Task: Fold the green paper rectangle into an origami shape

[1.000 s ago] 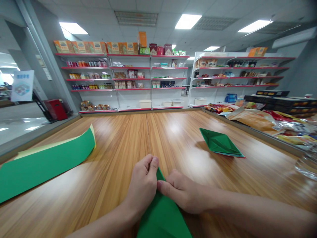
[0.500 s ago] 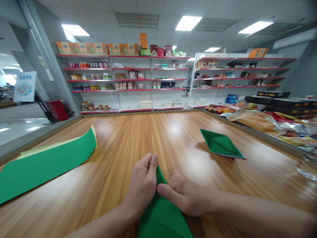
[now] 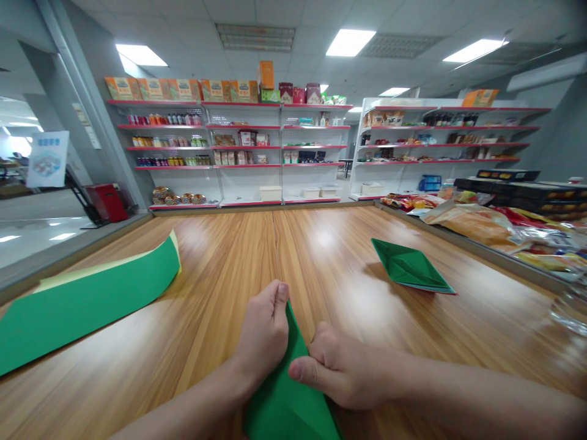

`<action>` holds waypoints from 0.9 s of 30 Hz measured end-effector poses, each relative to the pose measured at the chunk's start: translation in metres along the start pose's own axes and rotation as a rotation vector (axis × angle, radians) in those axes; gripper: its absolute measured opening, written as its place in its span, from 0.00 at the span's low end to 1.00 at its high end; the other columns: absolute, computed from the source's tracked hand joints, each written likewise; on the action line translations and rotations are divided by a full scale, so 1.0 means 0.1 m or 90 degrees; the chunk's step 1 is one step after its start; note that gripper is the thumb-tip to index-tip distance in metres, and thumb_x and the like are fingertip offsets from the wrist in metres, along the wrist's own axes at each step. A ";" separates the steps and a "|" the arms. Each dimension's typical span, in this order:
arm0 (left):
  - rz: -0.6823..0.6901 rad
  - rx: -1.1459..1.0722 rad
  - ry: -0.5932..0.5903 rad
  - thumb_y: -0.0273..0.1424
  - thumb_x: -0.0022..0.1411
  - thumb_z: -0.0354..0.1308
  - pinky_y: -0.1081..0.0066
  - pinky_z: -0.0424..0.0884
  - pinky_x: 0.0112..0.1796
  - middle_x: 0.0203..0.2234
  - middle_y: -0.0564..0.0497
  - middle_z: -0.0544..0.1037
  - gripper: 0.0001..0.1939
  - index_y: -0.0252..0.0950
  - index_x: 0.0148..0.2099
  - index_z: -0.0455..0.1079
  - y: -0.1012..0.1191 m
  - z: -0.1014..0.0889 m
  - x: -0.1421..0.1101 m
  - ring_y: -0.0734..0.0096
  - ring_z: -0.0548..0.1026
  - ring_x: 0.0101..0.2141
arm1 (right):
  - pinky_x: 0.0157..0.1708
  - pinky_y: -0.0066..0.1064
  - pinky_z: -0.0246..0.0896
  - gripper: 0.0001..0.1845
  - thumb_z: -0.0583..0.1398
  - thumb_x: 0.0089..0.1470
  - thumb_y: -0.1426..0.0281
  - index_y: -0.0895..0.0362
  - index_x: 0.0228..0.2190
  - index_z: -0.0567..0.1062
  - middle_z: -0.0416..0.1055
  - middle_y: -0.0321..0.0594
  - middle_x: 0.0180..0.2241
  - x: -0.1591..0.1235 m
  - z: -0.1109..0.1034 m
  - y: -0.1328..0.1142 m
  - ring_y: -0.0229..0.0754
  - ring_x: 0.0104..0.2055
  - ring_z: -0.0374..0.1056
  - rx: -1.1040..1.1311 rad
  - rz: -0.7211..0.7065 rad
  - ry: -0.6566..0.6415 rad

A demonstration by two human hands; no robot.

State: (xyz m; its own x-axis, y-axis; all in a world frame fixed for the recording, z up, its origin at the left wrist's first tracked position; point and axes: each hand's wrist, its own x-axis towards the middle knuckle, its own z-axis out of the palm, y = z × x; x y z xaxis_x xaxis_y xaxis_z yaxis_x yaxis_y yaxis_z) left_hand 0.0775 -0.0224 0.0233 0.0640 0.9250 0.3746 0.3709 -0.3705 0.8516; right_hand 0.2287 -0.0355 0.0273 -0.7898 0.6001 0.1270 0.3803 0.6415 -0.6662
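Note:
A folded sheet of green paper (image 3: 291,400) narrows toward its far end, and its near end runs out of the picture at the bottom. My left hand (image 3: 266,330) is closed around its left edge near the tip, the thumb lying on top. On the right edge, a little nearer to me, my right hand (image 3: 339,366) pinches the paper with the thumb above and the curled fingers partly hidden below. A folded green paper piece (image 3: 410,266), boat-like in shape, lies to the right, apart from both hands.
Green sheets with a yellow one (image 3: 96,305) curl up at the left of the wooden table (image 3: 220,244). A clear glass object (image 3: 571,308) stands at the right edge, near snack packets (image 3: 472,223) and dark boxes (image 3: 509,192). Stocked shelves (image 3: 243,146) stand behind.
My right hand has slid slightly toward me along the paper's edge. The paper's near end has shifted a little left, and my left hand has moved slightly left with it.

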 end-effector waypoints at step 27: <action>0.044 -0.015 -0.045 0.38 0.68 0.41 0.71 0.50 0.23 0.18 0.58 0.55 0.19 0.38 0.24 0.51 -0.10 0.00 0.08 0.73 0.55 0.21 | 0.15 0.21 0.47 0.27 0.47 0.60 0.59 0.57 0.13 0.57 0.53 0.30 0.11 -0.01 0.05 0.00 0.29 0.14 0.50 0.030 -0.044 -0.102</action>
State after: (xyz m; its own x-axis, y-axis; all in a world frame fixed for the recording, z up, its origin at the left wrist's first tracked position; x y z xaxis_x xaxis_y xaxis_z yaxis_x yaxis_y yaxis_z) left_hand 0.0739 -0.0110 0.0175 0.1539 0.9007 0.4063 0.3415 -0.4344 0.8335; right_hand 0.2274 -0.0387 0.0240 -0.8809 0.4697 0.0577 0.3027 0.6530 -0.6942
